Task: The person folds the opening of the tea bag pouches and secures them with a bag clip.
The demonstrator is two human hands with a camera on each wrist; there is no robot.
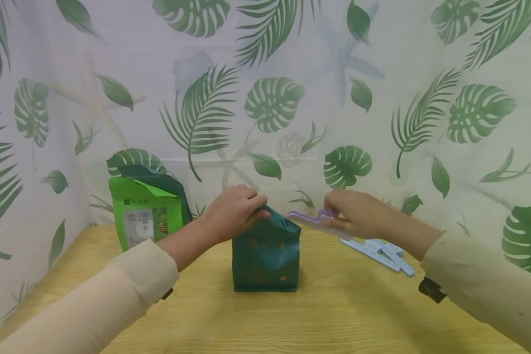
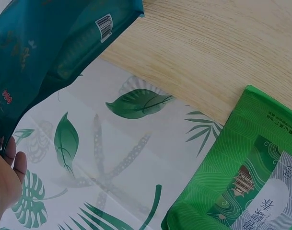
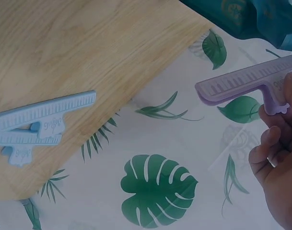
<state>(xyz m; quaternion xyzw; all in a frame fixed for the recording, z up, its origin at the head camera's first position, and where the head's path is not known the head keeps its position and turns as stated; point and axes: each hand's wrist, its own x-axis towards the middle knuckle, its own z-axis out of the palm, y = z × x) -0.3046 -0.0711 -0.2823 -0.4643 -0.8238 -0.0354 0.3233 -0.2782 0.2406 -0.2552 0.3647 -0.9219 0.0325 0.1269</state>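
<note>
A dark teal foil bag (image 1: 266, 263) stands upright on the wooden table, its top folded and slanting. My left hand (image 1: 234, 211) grips the bag's top edge with fingers and thumb. In the left wrist view the same teal bag (image 2: 64, 48) shows a barcode, with the fingertips at its end. My right hand (image 1: 358, 214) holds a purple bag clip (image 1: 309, 220) by its handle, beside the bag's upper right corner. The right wrist view shows the purple clip (image 3: 246, 81) pinched between thumb and fingers, its long bar pointing away from the hand.
At the back left stands a bright green tea bag (image 1: 148, 209) with a dark bag (image 1: 183, 196) behind it. Light blue bag clips (image 1: 380, 255) lie in a pile on the table (image 1: 336, 319) at right. A leaf-patterned cloth (image 1: 283, 162) hangs behind.
</note>
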